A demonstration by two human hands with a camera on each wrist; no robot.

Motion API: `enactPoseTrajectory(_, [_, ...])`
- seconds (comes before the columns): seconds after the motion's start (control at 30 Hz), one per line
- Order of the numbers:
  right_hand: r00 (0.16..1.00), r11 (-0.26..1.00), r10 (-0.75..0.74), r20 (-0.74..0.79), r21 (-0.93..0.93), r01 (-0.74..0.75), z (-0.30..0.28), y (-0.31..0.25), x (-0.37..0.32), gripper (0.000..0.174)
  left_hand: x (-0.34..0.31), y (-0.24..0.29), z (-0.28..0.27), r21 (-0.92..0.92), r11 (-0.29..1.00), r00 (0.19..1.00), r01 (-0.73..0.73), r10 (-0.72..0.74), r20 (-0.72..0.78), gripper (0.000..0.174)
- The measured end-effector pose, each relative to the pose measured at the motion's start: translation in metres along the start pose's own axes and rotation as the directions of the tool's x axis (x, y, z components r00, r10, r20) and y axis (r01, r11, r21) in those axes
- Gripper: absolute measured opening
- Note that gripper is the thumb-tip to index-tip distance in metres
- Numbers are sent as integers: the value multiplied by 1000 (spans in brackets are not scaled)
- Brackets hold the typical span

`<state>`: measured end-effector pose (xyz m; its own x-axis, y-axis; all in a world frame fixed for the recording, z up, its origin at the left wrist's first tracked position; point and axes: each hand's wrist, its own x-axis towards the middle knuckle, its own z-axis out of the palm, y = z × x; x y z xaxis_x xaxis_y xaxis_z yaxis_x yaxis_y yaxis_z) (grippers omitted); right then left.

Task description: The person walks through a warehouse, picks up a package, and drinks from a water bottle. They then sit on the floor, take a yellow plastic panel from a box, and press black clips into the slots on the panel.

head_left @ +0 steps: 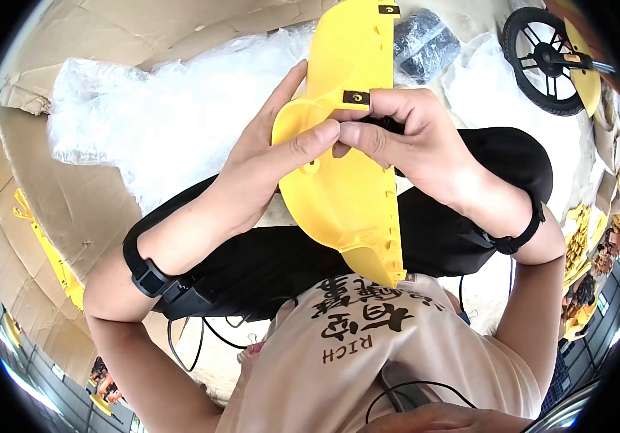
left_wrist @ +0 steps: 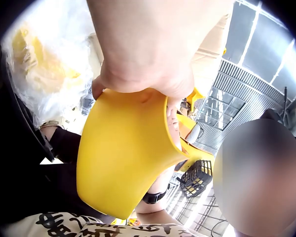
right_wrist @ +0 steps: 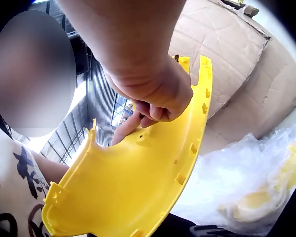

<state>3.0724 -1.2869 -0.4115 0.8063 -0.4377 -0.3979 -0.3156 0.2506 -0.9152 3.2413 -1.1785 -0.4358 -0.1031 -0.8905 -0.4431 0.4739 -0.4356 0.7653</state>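
Observation:
A curved yellow plastic shell [head_left: 324, 202] with small tabs along its straight edge is held up over the lap. My left hand [head_left: 263, 151] grips it near its narrow middle, thumb on the inner face and fingers behind. In the left wrist view the smooth outer side of the shell [left_wrist: 121, 148] shows below that hand. My right hand [head_left: 425, 141] pinches the straight edge right beside a black clip [head_left: 356, 98], thumb tip close to the left thumb. Another black clip [head_left: 389, 10] sits higher on the same edge. What lies under the right fingers is hidden.
Clear plastic wrap [head_left: 158, 108] lies on cardboard [head_left: 43, 159] at the left, with a long yellow part [head_left: 50, 249] beyond. A dark wrapped bundle [head_left: 425, 45] lies behind the shell. A black spoked wheel [head_left: 547, 60] stands at the upper right. More yellow parts [head_left: 581, 234] lie at the right.

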Motion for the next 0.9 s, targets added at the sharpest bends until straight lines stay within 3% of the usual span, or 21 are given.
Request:
enactPoseTrajectory(0.23, [997,969,73,35,235,-79,3,6,-1,21,-1,5,-4,-89,994,996,58,-51,75,79])
enactPoseTrajectory(0.3, [994,943,99,43,314,-108,3,7,1,22,-3,7,-4,-179,966,981,189,-178,80,78])
enactPoseTrajectory(0.57, [979,782,119,164,592,-194,6,9,5,19,-3,0,-7,-153,975,982,164,-147,116,74])
enactPoseTrajectory(0.7, [991,754,45,129,646,-118,1,3,10,19,0,6,-6,-241,948,972,207,-171,164,70])
enactPoseTrajectory(0.73, [991,797,33,130,595,-104,-1,-2,9,22,0,8,-4,-241,948,971,209,-171,167,70])
enactPoseTrajectory(0.77, [992,822,23,124,562,-89,-1,-7,7,22,0,9,-1,-174,975,983,138,-112,148,45])
enactPoseTrajectory(0.8, [993,846,12,119,528,-74,0,-11,6,22,0,10,0,-103,993,990,63,-49,131,36])
enactPoseTrajectory(0.83, [993,847,10,122,526,-73,1,-11,4,22,-3,14,-4,-210,970,987,120,-94,129,72])
enactPoseTrajectory(0.9, [998,912,34,48,407,-51,1,-13,1,26,-3,13,-5,-201,975,994,91,-75,85,73])
